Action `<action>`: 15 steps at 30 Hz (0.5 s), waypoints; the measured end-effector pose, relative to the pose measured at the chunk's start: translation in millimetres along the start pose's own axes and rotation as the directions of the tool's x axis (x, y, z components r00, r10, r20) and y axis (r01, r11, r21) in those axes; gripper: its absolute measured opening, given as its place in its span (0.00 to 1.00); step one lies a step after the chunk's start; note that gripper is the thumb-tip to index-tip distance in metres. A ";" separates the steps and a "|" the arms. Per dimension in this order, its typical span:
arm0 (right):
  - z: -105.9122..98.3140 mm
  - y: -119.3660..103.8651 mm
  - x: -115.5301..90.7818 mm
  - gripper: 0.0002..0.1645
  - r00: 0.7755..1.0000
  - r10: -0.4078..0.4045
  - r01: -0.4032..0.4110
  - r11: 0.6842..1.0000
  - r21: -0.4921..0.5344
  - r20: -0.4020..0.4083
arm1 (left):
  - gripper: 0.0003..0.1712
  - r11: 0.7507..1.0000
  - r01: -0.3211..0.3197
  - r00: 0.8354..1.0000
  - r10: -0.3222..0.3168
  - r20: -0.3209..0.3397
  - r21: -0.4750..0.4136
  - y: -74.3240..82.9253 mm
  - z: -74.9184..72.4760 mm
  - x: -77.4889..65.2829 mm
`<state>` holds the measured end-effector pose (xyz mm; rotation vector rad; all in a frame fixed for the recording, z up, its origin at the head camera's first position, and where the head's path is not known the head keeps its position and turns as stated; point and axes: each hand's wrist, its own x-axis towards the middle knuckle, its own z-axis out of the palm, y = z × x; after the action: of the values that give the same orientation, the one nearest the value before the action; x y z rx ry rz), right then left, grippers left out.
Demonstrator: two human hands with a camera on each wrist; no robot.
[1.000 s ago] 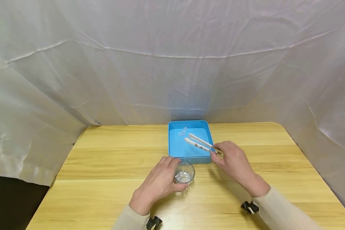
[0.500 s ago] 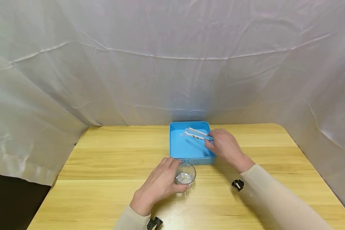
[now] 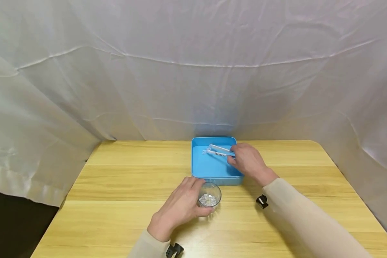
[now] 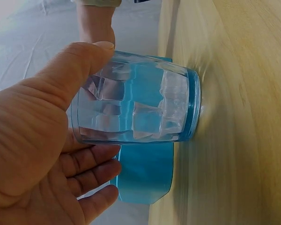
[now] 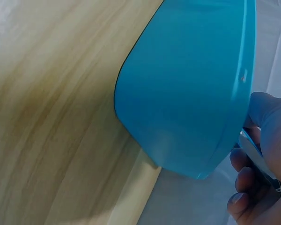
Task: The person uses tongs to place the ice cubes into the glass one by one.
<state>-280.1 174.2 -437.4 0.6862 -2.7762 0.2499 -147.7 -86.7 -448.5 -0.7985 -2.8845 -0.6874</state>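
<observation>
My left hand (image 3: 178, 206) grips a clear glass (image 3: 214, 191) from its left side, thumb in front and fingers behind. Several transparent ice cubes (image 4: 147, 119) lie in the glass, which stands on the wooden table. My right hand (image 3: 247, 160) holds a pair of tongs (image 3: 220, 153) over the blue tray (image 3: 201, 166), the arms spread a little. At the tongs' tips are a few more clear cubes (image 3: 204, 152) on the tray floor. In the right wrist view the tray's wall hides most of the tongs; only the handle end (image 5: 257, 157) shows between thumb and fingers.
The blue tray stands at the table's back edge, just behind the glass. Pale cloth (image 3: 167, 96) hangs behind and along both sides of the table. Bare wooden tabletop (image 3: 122, 197) extends left and right of the hands.
My right hand has moved forward and left, bringing the tongs from above the tray's front right down to the cubes. My left hand stays on the glass.
</observation>
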 end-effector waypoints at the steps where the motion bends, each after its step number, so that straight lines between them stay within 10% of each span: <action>1: 0.3 0.5 0.9 0.12 1.000 0.005 -0.005 1.000 -0.004 0.010 | 0.44 1.000 -0.001 1.000 0.001 -0.001 0.002 0.1 0.0 0.2; 15: 0.3 -1.6 0.4 0.12 0.998 0.007 -0.007 1.000 -0.005 0.062 | 0.45 1.000 -0.007 1.000 0.007 -0.001 0.006 0.7 0.7 1.3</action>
<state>-279.8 172.6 -437.4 0.6943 -2.8372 0.2268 -148.4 -85.2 -448.6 -0.8066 -2.8806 -0.6784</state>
